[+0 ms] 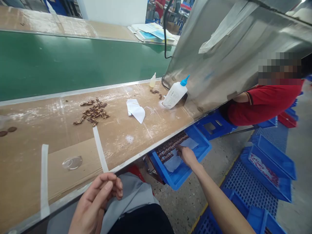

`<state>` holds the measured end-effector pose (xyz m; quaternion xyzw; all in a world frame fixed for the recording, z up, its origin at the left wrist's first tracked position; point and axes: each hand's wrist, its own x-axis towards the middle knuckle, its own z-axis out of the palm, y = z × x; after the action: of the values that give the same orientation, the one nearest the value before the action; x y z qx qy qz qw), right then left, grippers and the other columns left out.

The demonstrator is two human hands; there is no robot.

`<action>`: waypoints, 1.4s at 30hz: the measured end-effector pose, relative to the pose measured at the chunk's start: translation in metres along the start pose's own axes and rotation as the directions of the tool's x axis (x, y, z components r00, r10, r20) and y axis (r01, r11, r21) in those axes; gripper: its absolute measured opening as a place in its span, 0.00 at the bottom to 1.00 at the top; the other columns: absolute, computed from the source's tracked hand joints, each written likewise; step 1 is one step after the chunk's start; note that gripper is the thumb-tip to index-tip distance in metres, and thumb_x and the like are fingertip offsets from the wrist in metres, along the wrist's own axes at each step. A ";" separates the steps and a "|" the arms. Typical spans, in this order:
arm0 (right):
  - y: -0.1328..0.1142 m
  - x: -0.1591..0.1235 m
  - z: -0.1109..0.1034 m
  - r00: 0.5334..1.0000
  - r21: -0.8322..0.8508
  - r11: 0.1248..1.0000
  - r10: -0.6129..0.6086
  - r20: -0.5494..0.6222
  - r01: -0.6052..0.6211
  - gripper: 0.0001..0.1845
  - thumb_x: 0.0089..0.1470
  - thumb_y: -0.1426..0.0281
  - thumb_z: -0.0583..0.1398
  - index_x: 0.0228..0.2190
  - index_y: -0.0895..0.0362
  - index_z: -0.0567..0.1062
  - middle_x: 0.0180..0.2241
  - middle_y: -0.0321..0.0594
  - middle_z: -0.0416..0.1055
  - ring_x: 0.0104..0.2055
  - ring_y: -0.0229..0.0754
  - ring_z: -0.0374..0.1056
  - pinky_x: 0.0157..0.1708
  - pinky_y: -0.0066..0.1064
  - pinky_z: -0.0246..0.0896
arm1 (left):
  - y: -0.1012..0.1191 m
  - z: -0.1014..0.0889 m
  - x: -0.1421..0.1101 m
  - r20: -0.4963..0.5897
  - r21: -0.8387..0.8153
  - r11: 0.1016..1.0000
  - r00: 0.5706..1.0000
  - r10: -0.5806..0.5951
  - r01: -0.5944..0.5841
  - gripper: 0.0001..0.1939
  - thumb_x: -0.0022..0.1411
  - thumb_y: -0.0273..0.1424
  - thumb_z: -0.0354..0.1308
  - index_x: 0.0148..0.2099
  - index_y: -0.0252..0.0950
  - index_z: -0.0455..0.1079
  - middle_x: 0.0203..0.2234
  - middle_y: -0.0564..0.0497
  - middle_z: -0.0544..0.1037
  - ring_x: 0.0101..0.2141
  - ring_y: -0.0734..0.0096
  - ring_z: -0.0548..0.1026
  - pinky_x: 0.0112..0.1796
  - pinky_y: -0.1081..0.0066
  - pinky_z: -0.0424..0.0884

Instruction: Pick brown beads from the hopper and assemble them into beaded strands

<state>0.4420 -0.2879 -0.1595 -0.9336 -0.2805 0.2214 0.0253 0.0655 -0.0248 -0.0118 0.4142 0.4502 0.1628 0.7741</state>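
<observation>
My right hand reaches down into a blue plastic bin below the table edge. Its fingertips are pinched together at rows of small brown beaded pieces, which lie on white paper. What sits between those fingertips is too small to make out. Over my lap, close to the table edge, my left hand hangs with loosely bent fingers and nothing visible in it. A loose pile of similar brown pieces lies on the cardboard-covered table.
A white bottle with blue nozzle, a small dropper bottle and folded white paper are on the table. A clear round disc lies at left. A slanted metal housing overhangs the right, near a person in red.
</observation>
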 end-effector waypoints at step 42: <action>-0.297 -0.028 -0.114 0.651 0.398 0.526 -0.688 -0.321 0.752 0.18 0.80 0.54 0.62 0.45 0.50 0.88 0.44 0.42 0.89 0.42 0.53 0.84 0.44 0.39 0.81 | -0.024 -0.052 -0.009 0.021 -0.181 0.969 0.984 0.175 -0.169 0.31 0.66 0.62 0.80 0.43 0.38 0.82 0.33 0.46 0.85 0.32 0.65 0.79 0.38 0.66 0.74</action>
<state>0.3176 -0.0439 0.0051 -0.7048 -0.5713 0.1971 0.3715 0.0149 -0.0194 -0.0390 0.3836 0.3818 0.2611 0.7993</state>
